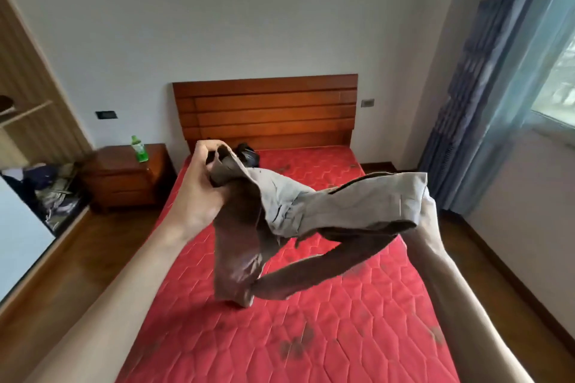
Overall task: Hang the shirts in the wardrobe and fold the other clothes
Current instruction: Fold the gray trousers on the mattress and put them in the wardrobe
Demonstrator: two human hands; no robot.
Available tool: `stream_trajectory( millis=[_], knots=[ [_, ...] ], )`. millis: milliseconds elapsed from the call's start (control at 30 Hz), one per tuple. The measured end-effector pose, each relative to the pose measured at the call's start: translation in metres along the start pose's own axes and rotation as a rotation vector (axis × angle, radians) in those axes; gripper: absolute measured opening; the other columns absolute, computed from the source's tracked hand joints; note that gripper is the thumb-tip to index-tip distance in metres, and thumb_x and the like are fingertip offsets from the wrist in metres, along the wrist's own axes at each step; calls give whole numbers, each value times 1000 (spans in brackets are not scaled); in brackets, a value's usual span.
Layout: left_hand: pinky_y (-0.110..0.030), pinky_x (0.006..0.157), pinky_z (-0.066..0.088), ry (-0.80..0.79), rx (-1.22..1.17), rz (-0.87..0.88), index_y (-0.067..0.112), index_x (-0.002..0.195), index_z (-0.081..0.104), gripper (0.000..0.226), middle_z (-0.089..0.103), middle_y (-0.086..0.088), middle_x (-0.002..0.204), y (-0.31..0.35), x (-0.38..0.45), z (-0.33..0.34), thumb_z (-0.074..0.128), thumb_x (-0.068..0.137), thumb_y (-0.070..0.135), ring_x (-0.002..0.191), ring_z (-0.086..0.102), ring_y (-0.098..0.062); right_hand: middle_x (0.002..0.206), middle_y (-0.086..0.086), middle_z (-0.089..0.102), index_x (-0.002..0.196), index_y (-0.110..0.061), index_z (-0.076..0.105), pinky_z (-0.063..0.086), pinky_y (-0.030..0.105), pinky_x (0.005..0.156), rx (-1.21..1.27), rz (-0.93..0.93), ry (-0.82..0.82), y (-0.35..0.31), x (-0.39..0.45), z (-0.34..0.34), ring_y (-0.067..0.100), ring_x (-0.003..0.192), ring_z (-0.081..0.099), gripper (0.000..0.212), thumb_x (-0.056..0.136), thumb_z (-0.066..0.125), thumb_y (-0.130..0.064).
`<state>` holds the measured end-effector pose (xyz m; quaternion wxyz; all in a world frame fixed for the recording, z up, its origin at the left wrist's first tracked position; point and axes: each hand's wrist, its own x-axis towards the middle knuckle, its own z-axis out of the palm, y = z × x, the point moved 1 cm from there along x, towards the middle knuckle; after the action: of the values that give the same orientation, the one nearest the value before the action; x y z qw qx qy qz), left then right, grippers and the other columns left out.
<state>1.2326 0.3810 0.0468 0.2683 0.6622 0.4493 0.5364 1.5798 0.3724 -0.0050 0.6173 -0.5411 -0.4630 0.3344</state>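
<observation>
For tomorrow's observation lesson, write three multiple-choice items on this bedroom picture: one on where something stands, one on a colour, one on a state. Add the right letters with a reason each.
1. Where does the green bottle stand?
A. on the bedside cabinet
B. on the mattress
C. on the floor

2. What colour is the mattress?
A. blue
B. red
C. white

3. In what state is the brown garment?
A. folded flat on the bed
B. hanging on a hanger
C. held up in the air

Key:
1 A, it stands on the cabinet's top, left of the headboard.
2 B, the quilted surface is red.
3 C, the left hand grips one end and the right hand, hidden under cloth, carries the other.
</observation>
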Motion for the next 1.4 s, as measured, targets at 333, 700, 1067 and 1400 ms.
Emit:
stream_trajectory(
  millis=[333,700,1067,1400],
  knots=[
    [-16,74,55,201,1,-129,23,89,79,4,79,10,84,5,29,-29,77,92,20,83,73,-3,81,-7,74,121,-25,69,59,44,70,-455,-244,-792,-9,25,54,29,71,66,39,91,72,0],
    [-46,75,62,445,25,-431,4,87,78,23,78,-17,87,-37,57,-19,85,84,25,84,77,-29,88,1,81,105,-10,77,58,21,69,13,382,-575,33,86,48,10,82,77,31,103,58,-36],
    [-45,96,50,-456,-158,-663,-23,98,58,58,66,-27,103,-27,53,-6,89,82,23,98,64,-39,91,-5,80,97,-14,75,55,21,72,-222,19,-574,58,83,69,7,84,75,8,93,75,-8],
    [-51,89,60,401,-120,-708,-12,109,66,51,75,-26,102,-79,59,5,85,82,27,98,75,-36,98,1,79,107,-17,71,57,19,75,-152,95,-437,64,71,82,17,94,74,16,94,68,-8]
  ],
)
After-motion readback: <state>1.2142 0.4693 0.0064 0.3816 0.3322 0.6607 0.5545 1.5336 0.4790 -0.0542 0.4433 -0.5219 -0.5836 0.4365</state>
